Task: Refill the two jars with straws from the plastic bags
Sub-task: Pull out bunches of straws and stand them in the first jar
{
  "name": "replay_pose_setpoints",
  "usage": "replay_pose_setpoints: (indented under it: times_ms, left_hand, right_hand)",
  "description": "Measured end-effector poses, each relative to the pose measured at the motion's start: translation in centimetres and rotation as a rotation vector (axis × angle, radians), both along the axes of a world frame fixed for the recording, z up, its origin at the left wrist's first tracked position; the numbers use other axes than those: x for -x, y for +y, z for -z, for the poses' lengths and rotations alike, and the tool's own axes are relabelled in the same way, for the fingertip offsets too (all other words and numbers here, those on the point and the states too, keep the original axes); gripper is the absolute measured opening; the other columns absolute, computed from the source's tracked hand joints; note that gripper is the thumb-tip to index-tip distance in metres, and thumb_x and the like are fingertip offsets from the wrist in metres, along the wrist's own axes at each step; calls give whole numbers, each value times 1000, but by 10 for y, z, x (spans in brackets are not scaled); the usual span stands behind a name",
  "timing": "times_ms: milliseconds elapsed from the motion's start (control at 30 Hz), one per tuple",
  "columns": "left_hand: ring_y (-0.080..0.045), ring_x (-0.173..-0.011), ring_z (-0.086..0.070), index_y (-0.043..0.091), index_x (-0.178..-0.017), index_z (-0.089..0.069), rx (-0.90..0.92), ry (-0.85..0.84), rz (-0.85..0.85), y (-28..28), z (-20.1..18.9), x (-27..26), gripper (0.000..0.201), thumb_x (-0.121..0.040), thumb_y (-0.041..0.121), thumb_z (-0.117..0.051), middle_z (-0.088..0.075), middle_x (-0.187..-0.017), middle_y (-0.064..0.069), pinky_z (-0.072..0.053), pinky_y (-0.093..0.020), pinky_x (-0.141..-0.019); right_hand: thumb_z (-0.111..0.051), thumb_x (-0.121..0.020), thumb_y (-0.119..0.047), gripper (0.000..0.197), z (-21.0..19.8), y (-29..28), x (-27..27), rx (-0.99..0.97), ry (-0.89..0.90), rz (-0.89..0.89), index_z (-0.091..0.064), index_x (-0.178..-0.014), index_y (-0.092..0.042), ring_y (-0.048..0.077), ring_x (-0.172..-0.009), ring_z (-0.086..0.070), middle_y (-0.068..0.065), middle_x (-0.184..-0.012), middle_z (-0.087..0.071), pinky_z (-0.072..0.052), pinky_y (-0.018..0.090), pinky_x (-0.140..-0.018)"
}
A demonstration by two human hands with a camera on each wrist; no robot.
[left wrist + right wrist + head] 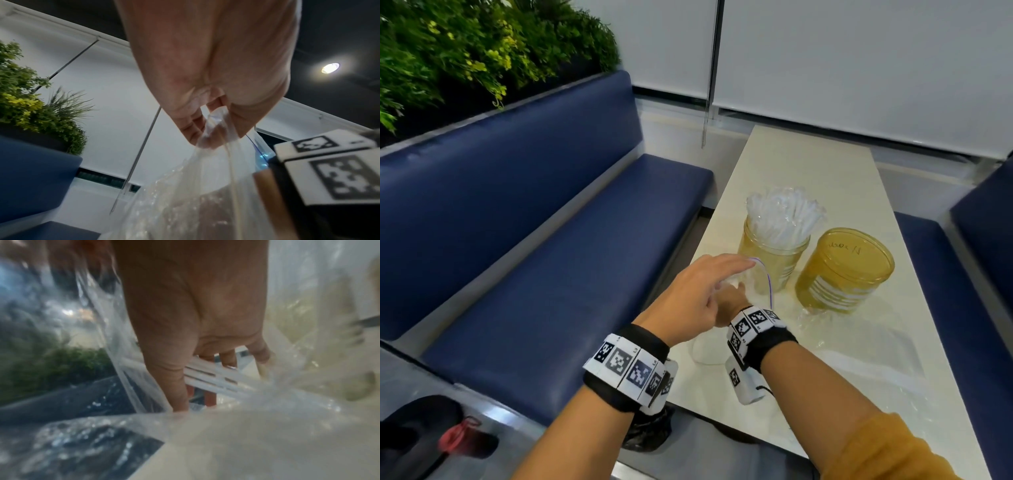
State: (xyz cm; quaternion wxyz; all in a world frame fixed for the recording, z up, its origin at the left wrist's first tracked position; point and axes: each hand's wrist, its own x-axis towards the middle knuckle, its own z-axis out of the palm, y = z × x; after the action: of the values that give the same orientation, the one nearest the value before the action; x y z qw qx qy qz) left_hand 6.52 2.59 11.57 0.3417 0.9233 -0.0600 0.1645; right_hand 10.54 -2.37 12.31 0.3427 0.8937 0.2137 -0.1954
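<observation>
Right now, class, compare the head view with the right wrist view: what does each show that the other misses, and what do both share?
Only the head view shows the amber glass jar full of white straws, the lidded amber jar beside it and the left hand. Only the right wrist view shows the right hand's fingers around white wrapped straws inside the bag. Both show the clear plastic bag and cream table.
</observation>
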Motion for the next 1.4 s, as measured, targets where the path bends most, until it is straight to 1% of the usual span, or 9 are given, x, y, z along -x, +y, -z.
replay_pose_setpoints:
  times_ms: [133,233,367,533,700,867,967,1133,1400]
  left_hand:
    - [-5,-128,-47,37,-145,-47,-42,-2,-21,0,-1,5,88,-76,-19,-42,-46,-148,26,-43,-24,-107]
    - [-2,-128,-43,35,-137,-55,-79,14,-167,10,3,10,78,-78,-16,-47,-44,-142,24,-46,-25,-100]
    - [-6,-118,-46,37,-138,-52,-141,59,-385,26,13,13,70,-84,-7,-56,-45,-132,19,-54,-32,-89]
    - [-18,-100,-58,45,-146,-34,-160,203,-467,35,16,10,76,-86,7,-62,-54,-121,13,-58,-40,-82]
    - [-25,-91,-60,45,-145,-36,-140,315,-531,38,20,3,77,-82,9,-61,-56,-111,10,-56,-46,-80]
    - [-26,-105,-61,36,-147,-40,-95,378,-566,39,26,-2,65,-89,18,-63,-58,-128,8,-55,-45,-90]
    - [-24,-107,-61,35,-145,-43,-57,390,-567,41,28,-3,59,-91,22,-65,-58,-131,8,-56,-46,-92]
    - [-23,-110,-60,35,-143,-44,-19,403,-551,43,30,-2,59,-91,20,-64,-57,-132,8,-56,-43,-91]
    - [-20,-110,-58,36,-145,-43,42,419,-521,47,32,-2,60,-91,15,-60,-56,-135,11,-55,-38,-90]
  right_hand:
    - [-34,-88,12,21,-5,3,17,-23,-67,109,-46,-100,25,54,-108,-58,46,-101,-53,-51,51,-99]
    - [-42,-91,7,22,6,-3,-10,-388,-48,75,-53,-105,18,42,-111,-61,22,-103,-60,-52,37,-91]
    - [-49,-96,-3,20,36,-38,-77,-917,459,-75,-66,-95,-13,23,-93,-62,-3,-87,-60,-43,27,-76]
    - [-47,-99,-14,23,24,-44,-77,-1134,501,-202,-62,-82,-16,22,-83,-62,3,-88,-69,-48,33,-75]
    - [-42,-106,-30,43,-49,-47,-73,-1469,588,-314,-67,-82,-4,20,-84,-70,7,-84,-73,-55,36,-88]
    - [-38,-108,-19,38,-143,-61,-88,-1898,559,-272,-60,-83,-2,37,-82,-71,26,-85,-72,-54,19,-61]
    - [-37,-108,-25,34,-171,-63,-123,-2081,330,-265,-55,-82,-13,37,-77,-72,22,-80,-71,-60,33,-65]
    - [-38,-105,-39,35,-148,-60,-206,-2101,-63,-171,-53,-79,-22,25,-63,-71,1,-62,-67,-60,51,-72]
    - [-37,-107,-36,41,-40,-52,-238,-1876,44,151,-61,-87,-10,22,-73,-72,6,-73,-73,-59,40,-78]
